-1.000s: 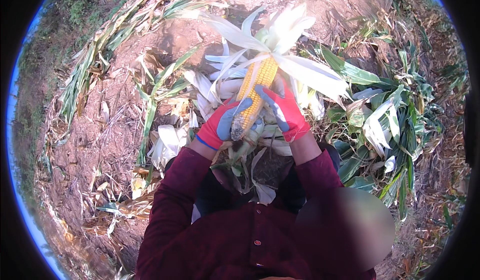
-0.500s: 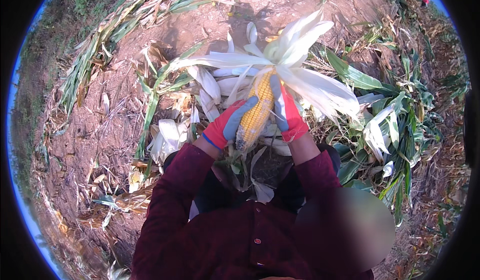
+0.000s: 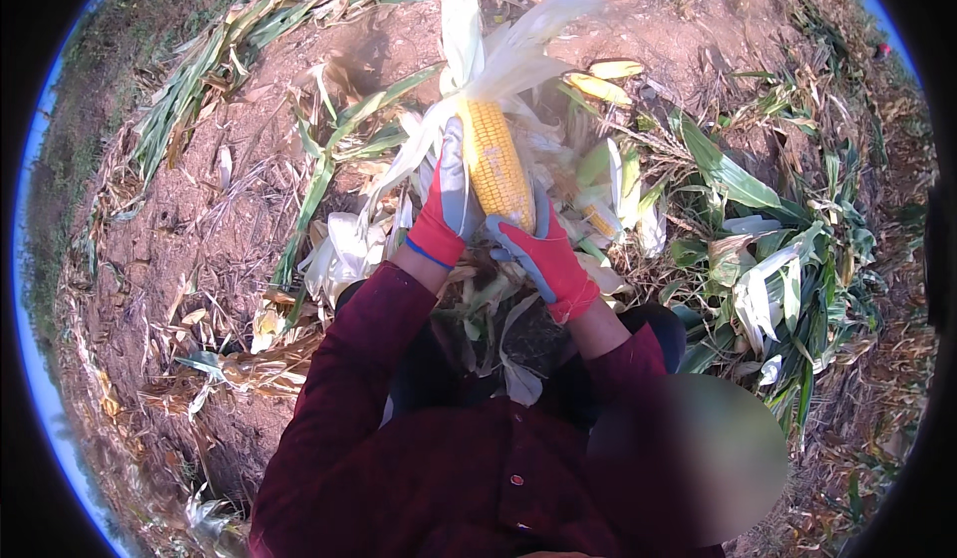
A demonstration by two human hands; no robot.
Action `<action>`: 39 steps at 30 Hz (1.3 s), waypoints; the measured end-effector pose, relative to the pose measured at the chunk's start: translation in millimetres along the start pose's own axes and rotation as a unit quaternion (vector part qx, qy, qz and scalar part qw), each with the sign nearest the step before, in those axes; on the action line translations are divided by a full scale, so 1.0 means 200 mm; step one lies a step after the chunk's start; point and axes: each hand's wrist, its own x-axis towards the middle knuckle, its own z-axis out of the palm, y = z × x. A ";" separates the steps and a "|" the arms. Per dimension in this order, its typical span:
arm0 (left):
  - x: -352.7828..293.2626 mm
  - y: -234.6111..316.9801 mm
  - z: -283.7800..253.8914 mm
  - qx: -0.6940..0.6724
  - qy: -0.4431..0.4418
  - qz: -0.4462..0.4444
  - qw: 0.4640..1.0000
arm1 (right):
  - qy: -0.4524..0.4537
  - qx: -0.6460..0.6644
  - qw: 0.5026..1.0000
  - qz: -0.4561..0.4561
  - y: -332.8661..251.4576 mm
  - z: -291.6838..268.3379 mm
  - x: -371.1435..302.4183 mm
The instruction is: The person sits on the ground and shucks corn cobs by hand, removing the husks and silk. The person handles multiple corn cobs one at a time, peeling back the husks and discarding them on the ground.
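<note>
Between my two gloved hands is a yellow corn cob point(image 3: 494, 164), its far end still joined to pale husk leaves point(image 3: 488, 72) that splay up and away. My left hand point(image 3: 450, 194), in a red and grey glove, lies along the cob's left side with its thumb stretched up toward the husk base. Around the lower right end of the cob, my right hand point(image 3: 543, 254) is closed, its fingers wrapped at the near tip. The cob's underside is hidden. Loose husks point(image 3: 349, 254) lie beneath and beside my hands.
Two bare corn cobs point(image 3: 603, 85) lie on the soil ahead, to the right. Another partly husked cob point(image 3: 601, 221) rests right of my hand. Green stalks and leaves point(image 3: 797, 269) are heaped at the right; a row of cut stalks point(image 3: 214, 65) runs along the far left.
The cob has turned, its husk end swinging left. My left hand has slid up toward the husk, and my right hand has come down to the near tip. Bare cobs beyond now show.
</note>
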 end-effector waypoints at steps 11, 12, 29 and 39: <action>0.03 0.11 -0.12 0.237 0.053 -0.034 0.969 | -0.002 -0.332 0.930 -0.157 0.07 -0.05 0.02; 0.00 0.10 -0.08 0.311 0.055 -0.019 0.949 | 0.046 -0.308 0.932 -0.186 0.02 -0.07 0.03; 0.03 -0.30 -0.47 0.435 -0.084 0.004 0.897 | 0.057 -0.328 0.844 -0.420 -0.01 -0.18 0.06; -0.05 -0.24 -0.44 0.442 -0.195 -0.141 0.864 | -0.110 -0.083 0.936 -0.325 0.19 -0.24 0.26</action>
